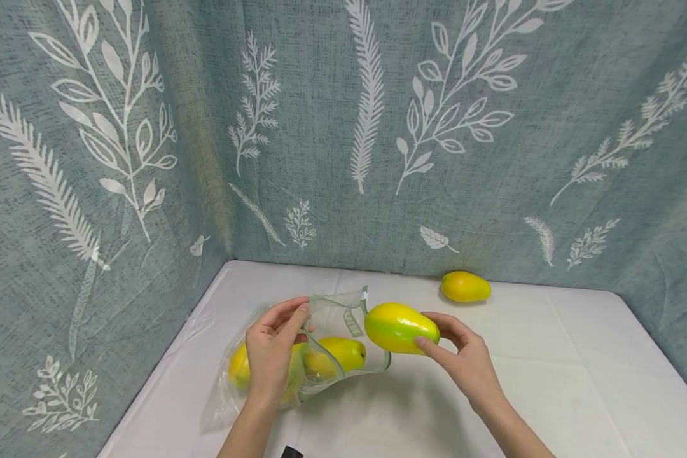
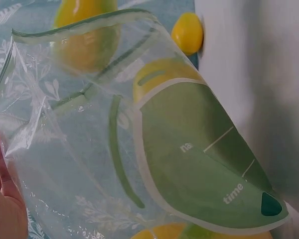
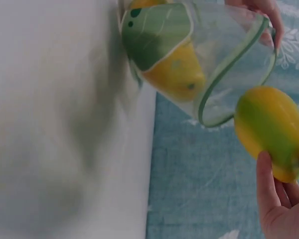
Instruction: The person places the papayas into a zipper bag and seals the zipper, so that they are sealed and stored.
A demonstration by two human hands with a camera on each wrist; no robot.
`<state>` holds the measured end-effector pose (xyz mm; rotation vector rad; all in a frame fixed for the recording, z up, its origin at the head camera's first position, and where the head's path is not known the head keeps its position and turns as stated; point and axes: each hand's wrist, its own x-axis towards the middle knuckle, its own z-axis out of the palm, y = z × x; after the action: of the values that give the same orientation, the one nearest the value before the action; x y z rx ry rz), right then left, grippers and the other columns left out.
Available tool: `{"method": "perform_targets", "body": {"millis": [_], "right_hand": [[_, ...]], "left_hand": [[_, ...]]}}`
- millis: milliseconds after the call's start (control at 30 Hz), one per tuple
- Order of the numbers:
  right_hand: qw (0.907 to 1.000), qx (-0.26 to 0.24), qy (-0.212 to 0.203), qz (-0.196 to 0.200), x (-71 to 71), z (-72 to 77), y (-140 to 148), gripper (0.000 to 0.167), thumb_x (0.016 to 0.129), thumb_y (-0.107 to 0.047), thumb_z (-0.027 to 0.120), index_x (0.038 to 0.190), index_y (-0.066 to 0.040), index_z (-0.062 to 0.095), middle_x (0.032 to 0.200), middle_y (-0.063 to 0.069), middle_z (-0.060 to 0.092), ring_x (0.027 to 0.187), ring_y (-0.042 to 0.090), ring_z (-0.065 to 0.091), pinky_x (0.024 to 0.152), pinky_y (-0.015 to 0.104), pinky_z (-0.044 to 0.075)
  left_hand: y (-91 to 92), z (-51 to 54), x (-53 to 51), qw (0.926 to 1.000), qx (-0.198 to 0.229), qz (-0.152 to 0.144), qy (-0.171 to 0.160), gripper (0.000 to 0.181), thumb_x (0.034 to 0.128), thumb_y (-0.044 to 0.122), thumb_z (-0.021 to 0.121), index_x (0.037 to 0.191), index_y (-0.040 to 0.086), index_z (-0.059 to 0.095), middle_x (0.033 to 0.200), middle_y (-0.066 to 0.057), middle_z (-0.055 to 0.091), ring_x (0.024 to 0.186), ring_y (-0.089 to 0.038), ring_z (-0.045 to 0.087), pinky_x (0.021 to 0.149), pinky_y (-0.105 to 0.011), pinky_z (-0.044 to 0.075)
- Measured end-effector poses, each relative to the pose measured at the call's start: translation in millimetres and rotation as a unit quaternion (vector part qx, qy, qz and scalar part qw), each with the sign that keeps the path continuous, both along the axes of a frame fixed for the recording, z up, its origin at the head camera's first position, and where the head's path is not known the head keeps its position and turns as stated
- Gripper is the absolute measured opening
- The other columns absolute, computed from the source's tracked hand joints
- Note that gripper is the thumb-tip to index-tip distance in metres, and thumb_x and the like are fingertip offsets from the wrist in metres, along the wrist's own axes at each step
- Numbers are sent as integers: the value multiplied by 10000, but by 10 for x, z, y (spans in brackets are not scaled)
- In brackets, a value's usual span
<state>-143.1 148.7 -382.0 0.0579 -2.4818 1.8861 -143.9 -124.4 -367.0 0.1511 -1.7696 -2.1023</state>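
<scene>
1. your left hand (image 1: pixel 271 350) pinches the clear bag (image 1: pixel 352 322) by its rim — a weak pinch could let the mouth sag.
2. your right hand (image 1: pixel 466 356) grasps a yellow-green fruit (image 1: pixel 397 324), left of that palm, at the mouth; glossy skin could slip, or its end could snag the rim.

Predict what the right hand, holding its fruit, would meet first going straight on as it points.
Leading with the yellow-green fruit, the right hand would likely meet the clear bag at its open mouth; depth is hard to judge.
</scene>
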Motion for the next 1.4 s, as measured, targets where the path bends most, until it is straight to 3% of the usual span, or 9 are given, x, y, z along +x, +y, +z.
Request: {"method": "perform_targets", "body": {"millis": [200, 333, 433, 533, 700, 800, 933, 1133, 1400], "right_hand": [[9999, -103, 18, 53, -32, -1, -113, 404, 820, -317, 796, 1178, -173, 674, 1103, 21, 647, 1018, 198, 558, 789, 276, 552], [9999, -65, 49, 127, -49, -10, -190, 375, 808, -305, 807, 1151, -211, 690, 1003, 43, 646, 883, 215, 568, 688, 283, 562], [9997, -104, 9, 215, -65, -15, -263, 370, 800, -294, 814, 1145, -237, 692, 1032, 27, 650, 787, 223, 596, 645, 313, 568], [9984, -281, -18, 492, -84, -15, -348, 376, 816, -271, 802, 1170, -219, 685, 1122, 24, 651, 800, 225, 639, 674, 304, 567], [9872, -770, 133, 1390, -93, -6, -464, 390, 895, -190, 719, 1258, -83, 623, 1242, 108, 630, 1083, 238, 636, 846, 278, 547], [9822, -877, 268, 1637, -82, -3, -483, 380, 917, -162, 690, 1266, -37, 604, 1264, 144, 615, 1152, 253, 605, 862, 294, 548], [9854, -826, 295, 1458, -75, -16, -440, 342, 922, -145, 680, 1240, -38, 619, 1232, 135, 630, 1135, 247, 602, 841, 303, 558], [9910, -760, 195, 1088, -95, -70, -312, 295, 921, -116, 674, 1212, -79, 639, 1183, 98, 644, 1109, 283, 589, 830, 307, 562], [9976, -248, 78, 639, -146, -188, -118, 302, 915, -176, 693, 1210, -133, 649, 1205, 74, 646, 1066, 172, 602, 874, 260, 518]], "left_hand": [[3, -1, -5, 10000, 6, -12, -17, 155, 899, 49, 684, 1030, -29, 718, 804, -37, 694, 627, -144, 648, 558, -244, 558], [5, 0, -6, 10000, 35, -38, 8, 157, 900, 47, 684, 1030, -34, 716, 808, -46, 695, 629, -151, 651, 559, -245, 559], [5, 6, -6, 10000, 47, -41, 22, 159, 901, 47, 683, 1030, -38, 714, 811, -54, 694, 630, -156, 652, 561, -246, 560], [7, 13, -5, 10000, 41, -8, 22, 154, 900, 43, 682, 1029, -33, 717, 816, -57, 694, 628, -157, 651, 563, -249, 561], [26, 37, 1, 10000, 5, 20, -11, 166, 896, 58, 692, 1031, -35, 718, 821, -47, 695, 626, -139, 642, 572, -250, 562], [35, 47, 1, 10000, 5, 60, -17, 183, 893, 67, 698, 1034, -49, 713, 847, -77, 701, 631, -131, 642, 579, -247, 561], [32, 50, -3, 9999, -3, 126, -8, 174, 890, 65, 699, 1028, -39, 716, 885, -142, 698, 629, -132, 643, 577, -244, 559], [36, 41, -8, 10000, 10, 91, 4, 150, 889, 35, 688, 1025, -17, 723, 864, -98, 697, 621, -137, 635, 573, -251, 561], [46, 24, -5, 10000, -29, 55, -27, 148, 892, 25, 678, 1027, -12, 725, 876, -127, 694, 623, -136, 635, 564, -257, 561]]}}
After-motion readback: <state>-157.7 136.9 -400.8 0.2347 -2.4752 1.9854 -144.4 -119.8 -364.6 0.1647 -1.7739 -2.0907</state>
